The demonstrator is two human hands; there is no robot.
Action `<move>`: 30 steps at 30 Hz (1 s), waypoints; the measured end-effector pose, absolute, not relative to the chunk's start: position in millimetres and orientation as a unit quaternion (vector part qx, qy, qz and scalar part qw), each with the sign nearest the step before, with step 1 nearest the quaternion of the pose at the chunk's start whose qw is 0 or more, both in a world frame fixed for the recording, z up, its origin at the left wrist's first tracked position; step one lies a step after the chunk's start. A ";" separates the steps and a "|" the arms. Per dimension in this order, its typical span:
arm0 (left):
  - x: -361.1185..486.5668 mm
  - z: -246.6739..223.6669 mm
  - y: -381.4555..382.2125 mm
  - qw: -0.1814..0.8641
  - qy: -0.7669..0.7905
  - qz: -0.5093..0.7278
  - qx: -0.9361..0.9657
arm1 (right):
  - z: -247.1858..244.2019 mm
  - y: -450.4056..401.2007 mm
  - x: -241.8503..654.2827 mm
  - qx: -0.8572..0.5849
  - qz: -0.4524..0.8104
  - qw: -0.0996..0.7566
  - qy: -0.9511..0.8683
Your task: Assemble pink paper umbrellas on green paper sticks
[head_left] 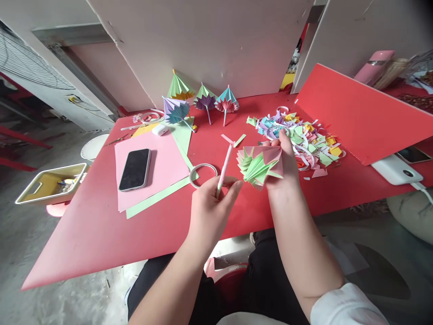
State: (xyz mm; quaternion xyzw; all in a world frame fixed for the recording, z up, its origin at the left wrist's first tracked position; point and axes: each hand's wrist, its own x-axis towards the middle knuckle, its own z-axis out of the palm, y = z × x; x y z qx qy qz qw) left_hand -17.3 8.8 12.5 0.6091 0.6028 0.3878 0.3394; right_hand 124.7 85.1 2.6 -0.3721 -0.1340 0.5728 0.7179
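Left hand [215, 192] gripping pink paper stick [225, 167], right hand [282, 164] holding folded pink-and-green paper canopy [259, 167], hands apart

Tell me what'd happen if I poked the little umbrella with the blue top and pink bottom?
The blue-and-pink umbrella would probably feel very light, since it looks like folded paper. It might tip easily, because its wide top sits above one thin stick. Its pleats look thin too, so a hard poke could crumple them.
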 end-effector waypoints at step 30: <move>-8.9 9.9 -1.5 0.183 0.516 0.483 0.683 | 7.3 79.2 120.8 -0.375 0.572 0.718 -0.129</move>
